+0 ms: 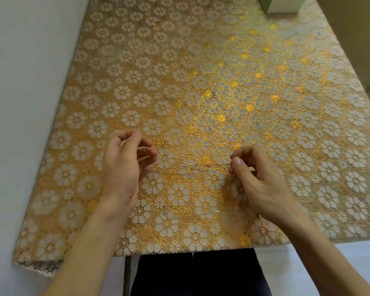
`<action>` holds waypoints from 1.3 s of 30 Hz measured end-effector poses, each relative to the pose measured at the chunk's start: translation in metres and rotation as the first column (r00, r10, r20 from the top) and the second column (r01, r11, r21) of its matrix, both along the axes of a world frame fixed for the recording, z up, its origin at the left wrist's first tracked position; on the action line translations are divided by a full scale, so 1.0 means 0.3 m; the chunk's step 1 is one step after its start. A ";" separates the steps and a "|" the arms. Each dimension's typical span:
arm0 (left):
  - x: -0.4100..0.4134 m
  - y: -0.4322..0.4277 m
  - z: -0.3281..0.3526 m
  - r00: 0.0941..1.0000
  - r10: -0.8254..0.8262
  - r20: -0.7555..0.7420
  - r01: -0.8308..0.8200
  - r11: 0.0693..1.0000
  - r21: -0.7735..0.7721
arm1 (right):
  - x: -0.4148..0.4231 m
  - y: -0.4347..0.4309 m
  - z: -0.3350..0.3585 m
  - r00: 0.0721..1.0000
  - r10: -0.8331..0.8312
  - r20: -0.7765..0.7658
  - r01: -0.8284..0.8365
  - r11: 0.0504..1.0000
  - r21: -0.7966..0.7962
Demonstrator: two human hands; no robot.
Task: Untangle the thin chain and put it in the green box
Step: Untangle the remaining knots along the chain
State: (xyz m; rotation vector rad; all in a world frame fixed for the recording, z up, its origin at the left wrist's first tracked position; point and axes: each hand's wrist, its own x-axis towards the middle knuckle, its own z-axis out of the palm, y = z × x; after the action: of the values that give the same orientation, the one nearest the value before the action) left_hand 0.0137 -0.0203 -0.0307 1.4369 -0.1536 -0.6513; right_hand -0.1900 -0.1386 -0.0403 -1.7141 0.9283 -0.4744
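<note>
A thin silvery chain [192, 168] stretches just above the table between my two hands, hard to see against the patterned cloth. My left hand [124, 165] pinches one end with fingertips, and some chain loops around its fingers. My right hand [256, 178] pinches the other end between thumb and forefinger. A further strand seems to hang lower, near the table's front edge. The green box [280, 5] stands at the far right corner of the table, cut off by the top of the frame.
The table [201, 71] wears a gold and white floral cloth. A white wall runs along its left side. A brown cardboard surface [363, 39] stands to the right. My dark-clothed legs show under the front edge.
</note>
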 end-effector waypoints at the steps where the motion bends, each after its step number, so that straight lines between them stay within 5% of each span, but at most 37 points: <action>1: 0.005 -0.003 -0.002 1.000 0.011 0.004 -0.011 1.000 0.007 | -0.001 -0.002 0.002 1.000 0.002 -0.008 -0.002 1.000 0.000; 13: 0.080 -0.075 -0.017 0.978 -0.011 0.210 -0.027 0.983 0.180 | -0.018 -0.030 0.010 0.994 0.037 -0.100 -0.037 0.999 -0.006; 18: 0.092 -0.083 -0.046 0.933 -0.063 0.354 -0.039 0.961 0.272 | -0.033 -0.043 0.015 0.943 0.040 -0.330 -0.117 0.969 -0.218; 26: 0.103 -0.096 -0.044 0.899 -0.097 0.427 -0.042 0.951 0.305 | -0.041 -0.051 0.003 0.935 0.005 -0.354 -0.131 0.933 -0.335; 30: 0.120 -0.093 -0.057 0.800 -0.191 0.568 -0.056 0.919 0.389 | -0.046 -0.046 -0.007 0.947 -0.021 -0.320 -0.089 0.942 -0.325; 33: 0.146 -0.098 -0.078 0.623 -0.376 0.686 -0.090 0.837 0.540 | -0.044 -0.038 -0.017 0.946 -0.028 -0.324 -0.087 0.939 -0.334; 36: 0.152 -0.114 -0.091 0.475 -0.579 0.663 -0.089 0.718 0.691 | -0.029 -0.042 -0.014 0.949 -0.026 -0.314 -0.076 0.949 -0.307; 39: 0.101 -0.134 -0.070 0.453 -0.622 0.639 -0.030 0.706 0.708 | -0.014 -0.046 0.003 0.958 -0.007 -0.287 -0.076 0.958 -0.278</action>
State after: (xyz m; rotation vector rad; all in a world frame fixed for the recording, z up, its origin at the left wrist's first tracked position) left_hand 0.0441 -0.0604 -0.0518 2.3743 -1.1480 -0.1907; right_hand -0.1941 -0.1523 -0.0394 -2.1003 1.0716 -0.3553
